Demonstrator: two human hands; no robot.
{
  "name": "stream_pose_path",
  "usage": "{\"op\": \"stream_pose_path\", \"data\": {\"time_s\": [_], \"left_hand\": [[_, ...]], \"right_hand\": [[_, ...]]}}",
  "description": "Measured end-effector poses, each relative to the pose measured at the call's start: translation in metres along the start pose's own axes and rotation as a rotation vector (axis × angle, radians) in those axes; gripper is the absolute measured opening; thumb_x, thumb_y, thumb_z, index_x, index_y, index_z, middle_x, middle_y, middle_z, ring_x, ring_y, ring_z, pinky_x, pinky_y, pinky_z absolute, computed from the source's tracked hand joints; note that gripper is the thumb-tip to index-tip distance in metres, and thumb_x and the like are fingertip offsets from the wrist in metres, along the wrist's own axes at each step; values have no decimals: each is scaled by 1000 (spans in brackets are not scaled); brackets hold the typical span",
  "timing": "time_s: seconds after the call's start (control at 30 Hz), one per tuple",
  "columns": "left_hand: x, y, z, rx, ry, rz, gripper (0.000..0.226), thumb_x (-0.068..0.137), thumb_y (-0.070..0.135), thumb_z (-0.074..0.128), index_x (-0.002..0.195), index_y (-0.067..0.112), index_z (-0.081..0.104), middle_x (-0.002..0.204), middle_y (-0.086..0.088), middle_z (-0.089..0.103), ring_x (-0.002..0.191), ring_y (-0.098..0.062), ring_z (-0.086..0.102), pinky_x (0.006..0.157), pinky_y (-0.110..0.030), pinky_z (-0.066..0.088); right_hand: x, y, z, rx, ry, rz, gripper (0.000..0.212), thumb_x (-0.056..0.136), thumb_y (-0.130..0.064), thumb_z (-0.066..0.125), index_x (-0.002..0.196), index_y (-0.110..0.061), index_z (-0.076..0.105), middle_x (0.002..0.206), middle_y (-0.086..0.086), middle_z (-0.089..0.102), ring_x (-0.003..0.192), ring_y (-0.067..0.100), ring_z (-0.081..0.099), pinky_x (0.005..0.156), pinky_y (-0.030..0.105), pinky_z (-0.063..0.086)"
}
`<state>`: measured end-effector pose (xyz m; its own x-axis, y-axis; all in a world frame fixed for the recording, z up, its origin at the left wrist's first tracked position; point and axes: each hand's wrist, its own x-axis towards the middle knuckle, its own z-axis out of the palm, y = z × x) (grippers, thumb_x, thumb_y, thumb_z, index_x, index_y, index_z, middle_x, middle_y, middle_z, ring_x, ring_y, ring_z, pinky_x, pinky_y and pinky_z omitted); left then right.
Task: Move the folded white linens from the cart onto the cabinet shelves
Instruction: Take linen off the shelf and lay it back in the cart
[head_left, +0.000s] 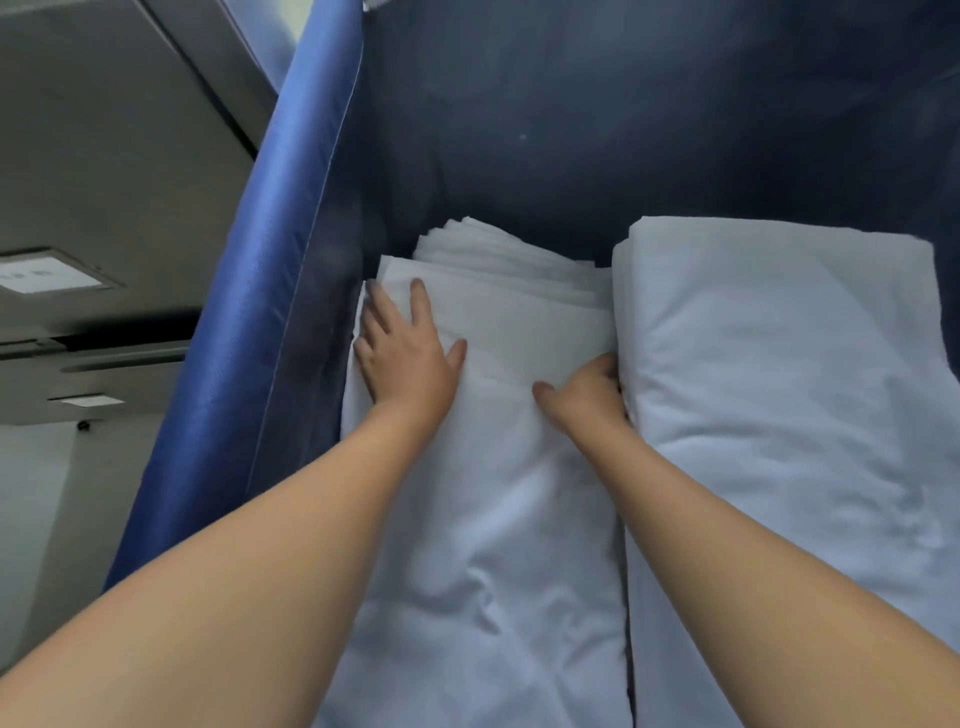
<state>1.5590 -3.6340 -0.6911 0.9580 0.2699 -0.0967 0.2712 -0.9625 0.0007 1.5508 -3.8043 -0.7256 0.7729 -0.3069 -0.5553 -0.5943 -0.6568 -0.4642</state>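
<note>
Down inside the blue cart (291, 218), the left hand (405, 353) lies splayed flat on the left stack of folded linens (509, 467) while the right hand (587, 397) tucks curled fingers beside the right stack (779, 389), so an uneven lift could spill the folds.

two stacks of folded white linens lie side by side, touching, in my blue cart (270, 291): left stack (498, 467) against its wall, right stack (779, 389) smoother.
</note>
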Motion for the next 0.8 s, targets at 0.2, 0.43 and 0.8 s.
{"op": "stream_pose_path", "data": {"time_s": [0.2, 0.43, 0.8], "left_hand": [[-1, -7, -7, -232, -3, -203, 68, 95, 53, 56, 140, 5, 36, 130, -18, 58, 113, -40, 59, 82, -42, 41], [8, -11, -7, -414, 228, -136, 41, 103, 31, 49, 135, 6, 44, 123, -16, 61, 108, -40, 58, 83, -49, 49], [-68, -52, 63, 28, 209, 280, 65, 99, 46, 36, 158, 19, 28, 166, -15, 14, 153, -35, 9, 121, -59, 10]], "right_hand": [[3, 5, 6, 76, 123, -59, 78, 88, -38, 69, 141, 5, 32, 145, 25, 43, 133, 39, 45, 109, 40, 40], [4, -6, -4, 8, 416, -355, 36, 91, -24, 64, 114, -2, 46, 121, 17, 53, 115, 34, 51, 99, 39, 40], [-32, 29, 50, -360, 239, -666, 86, 90, -61, 29, 159, -14, 8, 167, 11, -2, 153, 32, -6, 122, 55, -2]]}}
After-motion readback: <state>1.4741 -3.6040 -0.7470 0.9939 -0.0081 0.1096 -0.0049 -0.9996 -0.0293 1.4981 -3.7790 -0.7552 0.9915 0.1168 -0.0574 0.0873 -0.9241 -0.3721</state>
